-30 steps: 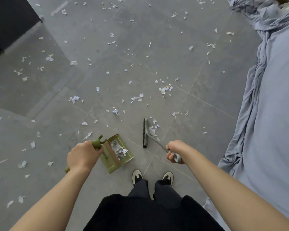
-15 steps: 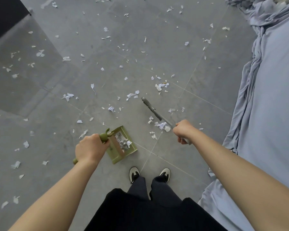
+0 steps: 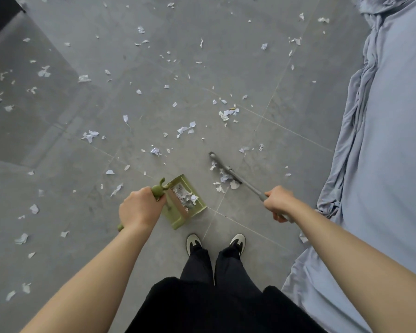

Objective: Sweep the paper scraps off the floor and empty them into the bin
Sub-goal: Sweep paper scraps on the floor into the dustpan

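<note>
As the broom (image 3: 225, 171) swung nearer, scraps (image 3: 222, 182) gathered beside it.

— Where are you looking from?

— Your one view sits on your head and faces forward and steeply down, so the grey tiled floor (image 3: 154, 56) fills most of the frame.

— How near does it get?

— Your own body is closest: your forearms enter from the two lower corners, your left hand (image 3: 139, 209) sits left of centre, your right hand (image 3: 277, 203) right of centre, and your shoes (image 3: 215, 242) show at lower centre. The wide lens bends the blue sheet (image 3: 394, 140) along the right edge.

— Does a second view overlap?

— No, you have only this one.
</note>
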`<state>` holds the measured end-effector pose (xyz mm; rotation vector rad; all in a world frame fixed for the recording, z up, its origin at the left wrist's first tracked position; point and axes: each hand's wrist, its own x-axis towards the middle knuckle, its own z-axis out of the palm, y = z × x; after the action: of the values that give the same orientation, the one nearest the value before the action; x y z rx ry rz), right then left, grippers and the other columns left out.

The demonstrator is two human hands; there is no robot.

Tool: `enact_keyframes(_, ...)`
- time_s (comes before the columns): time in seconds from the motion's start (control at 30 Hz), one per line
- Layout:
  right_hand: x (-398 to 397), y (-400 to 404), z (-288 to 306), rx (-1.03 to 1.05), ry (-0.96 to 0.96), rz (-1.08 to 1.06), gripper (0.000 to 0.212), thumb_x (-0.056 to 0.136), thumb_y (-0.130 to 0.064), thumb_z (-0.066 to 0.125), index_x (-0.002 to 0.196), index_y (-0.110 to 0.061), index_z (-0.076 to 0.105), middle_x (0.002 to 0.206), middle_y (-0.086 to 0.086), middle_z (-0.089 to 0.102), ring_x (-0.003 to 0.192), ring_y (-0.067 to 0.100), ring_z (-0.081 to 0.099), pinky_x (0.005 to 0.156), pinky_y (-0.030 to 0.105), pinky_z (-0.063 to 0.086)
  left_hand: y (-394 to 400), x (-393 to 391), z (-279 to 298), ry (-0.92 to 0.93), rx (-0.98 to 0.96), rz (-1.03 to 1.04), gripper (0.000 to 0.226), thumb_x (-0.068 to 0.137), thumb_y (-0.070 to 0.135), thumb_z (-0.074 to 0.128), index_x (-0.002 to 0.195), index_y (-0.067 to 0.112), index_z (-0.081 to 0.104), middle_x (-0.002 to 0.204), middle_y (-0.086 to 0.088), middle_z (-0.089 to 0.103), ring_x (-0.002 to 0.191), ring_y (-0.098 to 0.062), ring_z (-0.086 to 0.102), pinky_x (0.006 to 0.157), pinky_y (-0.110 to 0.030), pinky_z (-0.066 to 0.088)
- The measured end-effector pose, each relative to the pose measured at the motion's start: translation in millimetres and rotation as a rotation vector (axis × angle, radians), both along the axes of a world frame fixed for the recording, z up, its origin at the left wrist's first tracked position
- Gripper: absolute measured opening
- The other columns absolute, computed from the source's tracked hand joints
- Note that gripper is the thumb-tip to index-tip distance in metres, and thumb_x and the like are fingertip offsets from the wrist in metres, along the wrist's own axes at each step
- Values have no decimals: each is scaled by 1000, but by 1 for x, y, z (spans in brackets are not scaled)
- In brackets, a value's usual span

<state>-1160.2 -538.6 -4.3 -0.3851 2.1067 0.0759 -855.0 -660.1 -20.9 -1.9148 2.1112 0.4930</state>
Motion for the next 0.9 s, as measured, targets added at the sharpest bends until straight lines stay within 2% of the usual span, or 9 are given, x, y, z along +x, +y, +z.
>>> enact_keyframes(0.1, -14, 16, 0, -45, 18, -81, 52, 86, -1, 41, 133, -17, 58, 72, 15, 57, 43, 22, 49, 38, 17, 36, 0, -9, 1, 7, 8, -12, 40, 89, 56, 50, 85, 20, 66, 81, -4, 64, 82, -32, 63, 62, -32, 45)
enact_keyframes(0.2, -16, 27, -6, -43, 15, -179, 53, 88, -2, 41, 137, -19, 53, 72, 13, 53, 40, 19, 45, 42, 17, 34, -2, -15, 3, 10, 12, -10, 39, 89, 54, 53, 88, 17, 67, 83, -7, 64, 85, -34, 63, 63, -31, 41)
enact_keyframes(0.33, -3, 38, -15, -21, -10, -277, 48, 86, 3, 34, 130, 2, 55, 63, 15, 52, 48, 19, 42, 48, 19, 29, -2, -17, 7, 16, 22, 6, 39, 90, 51, 55, 88, 13, 66, 81, -9, 62, 84, -35, 63, 64, -31, 40)
enact_keyframes(0.43, 5, 45, -24, 8, -45, -298, 48, 82, 2, 33, 124, 7, 57, 60, 15, 50, 49, 20, 40, 48, 20, 28, 0, -17, 6, 26, 36, 21, 40, 89, 52, 55, 88, 14, 67, 76, -5, 53, 83, -35, 63, 65, -32, 42)
enact_keyframes(0.57, 12, 51, -30, 46, -118, -401, 51, 85, -2, 31, 133, -9, 51, 70, 7, 45, 51, 16, 33, 50, 17, 21, 1, -15, 4, 35, 47, 25, 40, 89, 52, 55, 88, 14, 67, 75, -3, 49, 83, -35, 62, 66, -32, 43)
enact_keyframes(0.63, 17, 53, -31, 36, -146, -363, 61, 86, -3, 31, 143, -18, 42, 74, 9, 48, 56, 19, 36, 51, 20, 21, 1, -13, 3, 36, 46, 26, 41, 89, 53, 55, 87, 14, 66, 74, -2, 48, 83, -35, 62, 66, -32, 43)
enact_keyframes(0.73, 32, 49, -26, 29, -197, -234, 67, 88, -4, 33, 152, -25, 29, 66, 12, 52, 52, 20, 38, 51, 23, 23, 1, -10, 0, 37, 40, 25, 39, 90, 52, 56, 86, 14, 66, 75, -3, 51, 84, -35, 62, 65, -32, 42)
enact_keyframes(0.83, 48, 41, -19, 40, -253, -139, 61, 88, -3, 35, 148, -18, 37, 61, 11, 50, 56, 23, 38, 50, 25, 24, 1, -6, -4, 46, 29, 22, 39, 90, 52, 56, 86, 15, 66, 82, -6, 61, 87, -35, 63, 64, -32, 41)
enact_keyframes(0.9, 57, 37, -10, 34, -292, -111, 54, 88, 0, 35, 140, -10, 45, 71, 11, 44, 65, 24, 33, 49, 26, 22, 1, -3, -5, 53, 27, 24, 39, 89, 52, 56, 86, 15, 66, 85, -8, 63, 88, -35, 63, 65, -32, 41)
